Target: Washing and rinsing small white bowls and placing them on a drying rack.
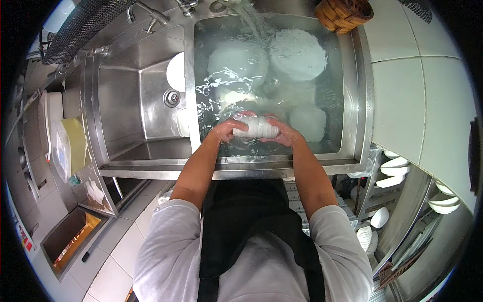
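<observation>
Both my hands grip a stack of small white dishes [256, 127] lying on its side, low in the water-filled steel sink basin [351, 113]. My left hand [228, 129] is around the left end of the stack, and my right hand [283, 132] holds the right end. Farther back, a large round white dish [298, 54] lies under water beside another pale round dish [237, 62]. A squarish white dish [308, 122] is submerged to the right of my right hand. Ripples and glare blur what lies deeper.
Water [251, 19] pours in at the back. A left basin [124, 113] has a drain [172, 98] and a white plate [176, 71] partly hidden by the divider. A wooden basket [343, 15] sits at the back right corner. White bowls [394, 166] stand on shelves below right.
</observation>
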Available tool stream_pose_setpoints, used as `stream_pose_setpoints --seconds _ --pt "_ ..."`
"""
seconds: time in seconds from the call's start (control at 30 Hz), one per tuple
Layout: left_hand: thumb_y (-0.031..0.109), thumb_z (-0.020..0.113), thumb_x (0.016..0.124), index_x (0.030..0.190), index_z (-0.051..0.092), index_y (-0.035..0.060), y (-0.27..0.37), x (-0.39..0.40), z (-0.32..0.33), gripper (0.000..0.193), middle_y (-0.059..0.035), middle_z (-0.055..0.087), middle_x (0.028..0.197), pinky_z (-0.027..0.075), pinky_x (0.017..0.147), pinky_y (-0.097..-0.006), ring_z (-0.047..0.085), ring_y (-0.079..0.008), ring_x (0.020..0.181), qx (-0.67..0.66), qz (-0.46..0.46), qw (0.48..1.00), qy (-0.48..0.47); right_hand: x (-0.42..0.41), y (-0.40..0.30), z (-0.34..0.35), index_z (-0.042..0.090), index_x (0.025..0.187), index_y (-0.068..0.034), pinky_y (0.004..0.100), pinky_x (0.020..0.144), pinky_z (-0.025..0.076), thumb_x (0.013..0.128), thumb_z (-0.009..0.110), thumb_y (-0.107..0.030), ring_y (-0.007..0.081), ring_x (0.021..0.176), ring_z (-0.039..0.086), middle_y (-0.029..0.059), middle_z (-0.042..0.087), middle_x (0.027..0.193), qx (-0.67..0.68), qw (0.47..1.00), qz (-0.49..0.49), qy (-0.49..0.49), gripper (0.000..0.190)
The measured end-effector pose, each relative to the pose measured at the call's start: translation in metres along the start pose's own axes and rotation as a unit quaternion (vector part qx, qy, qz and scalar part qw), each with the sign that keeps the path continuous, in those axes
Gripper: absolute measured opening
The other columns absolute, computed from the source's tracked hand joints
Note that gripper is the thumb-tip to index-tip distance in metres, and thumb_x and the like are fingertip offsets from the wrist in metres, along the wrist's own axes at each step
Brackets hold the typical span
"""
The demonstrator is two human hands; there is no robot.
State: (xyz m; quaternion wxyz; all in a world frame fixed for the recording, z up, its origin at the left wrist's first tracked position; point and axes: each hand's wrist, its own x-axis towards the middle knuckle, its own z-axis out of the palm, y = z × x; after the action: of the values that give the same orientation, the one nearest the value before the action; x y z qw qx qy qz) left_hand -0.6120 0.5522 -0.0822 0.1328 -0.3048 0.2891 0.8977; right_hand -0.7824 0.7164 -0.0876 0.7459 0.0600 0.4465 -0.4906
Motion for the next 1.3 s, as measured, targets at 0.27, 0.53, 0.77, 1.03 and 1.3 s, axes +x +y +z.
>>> stream_pose_setpoints --seconds 0.27,0.53,0.77,1.03,1.3 --pt "0.013 0.065 0.075 0.119 0.047 0.0086 0.004 0.009 0.003 0.048 -0.0078 0.054 0.110 0.044 0.086 -0.0298 0.054 -0.0200 0.101 -0.009 0.003 1.000 0.017 -0.004 -0.004 0.011 0.031 0.129 -0.010 0.0517 0.085 0.046 0.082 0.060 -0.029 0.0298 0.109 0.049 0.0115 0.044 0.124 0.009 0.998 -0.030 -0.053 0.058" --pt "0.030 0.065 0.078 0.130 0.032 0.0108 0.000 0.007 0.013 0.065 -0.0095 0.050 0.113 0.046 0.084 -0.0315 0.052 -0.0248 0.102 0.082 0.019 0.996 0.001 0.007 0.004 -0.018 0.034 0.128 -0.012 0.0495 0.083 0.048 0.084 0.055 -0.036 0.0303 0.107 0.051 0.0114 0.042 0.127 0.085 0.995 0.053 -0.019 0.054" --pt "0.025 0.063 0.081 0.125 0.039 0.0089 -0.010 0.005 -0.001 0.052 -0.0123 0.047 0.120 0.047 0.085 -0.0440 0.051 -0.0263 0.108 0.079 -0.007 0.996 -0.037 -0.002 -0.002 0.006 0.032 0.131 -0.015 0.0460 0.083 0.048 0.081 0.056 -0.046 0.0246 0.114 0.045 0.0057 0.041 0.128 -0.038 0.997 -0.006 0.062 0.063" --pt "0.053 0.048 0.083 0.129 0.036 0.0151 -0.008 0.024 0.008 0.061 -0.0101 0.047 0.121 0.047 0.087 -0.0454 0.051 -0.0269 0.107 -0.071 -0.030 0.994 -0.074 0.029 0.032 -0.063 0.028 0.128 -0.017 0.0446 0.084 0.048 0.079 0.065 -0.030 0.0256 0.110 0.046 0.0089 0.039 0.124 -0.203 0.975 -0.084 0.041 0.062" --pt "0.028 0.063 0.081 0.126 0.041 0.0131 -0.015 0.012 0.012 0.052 -0.0061 0.047 0.120 0.050 0.081 -0.0429 0.052 -0.0218 0.104 0.007 0.059 0.997 0.046 0.009 0.003 -0.004 0.025 0.129 -0.015 0.0413 0.082 0.050 0.078 0.066 -0.030 0.0268 0.108 0.048 0.0113 0.040 0.122 -0.034 0.992 0.009 0.124 0.067"
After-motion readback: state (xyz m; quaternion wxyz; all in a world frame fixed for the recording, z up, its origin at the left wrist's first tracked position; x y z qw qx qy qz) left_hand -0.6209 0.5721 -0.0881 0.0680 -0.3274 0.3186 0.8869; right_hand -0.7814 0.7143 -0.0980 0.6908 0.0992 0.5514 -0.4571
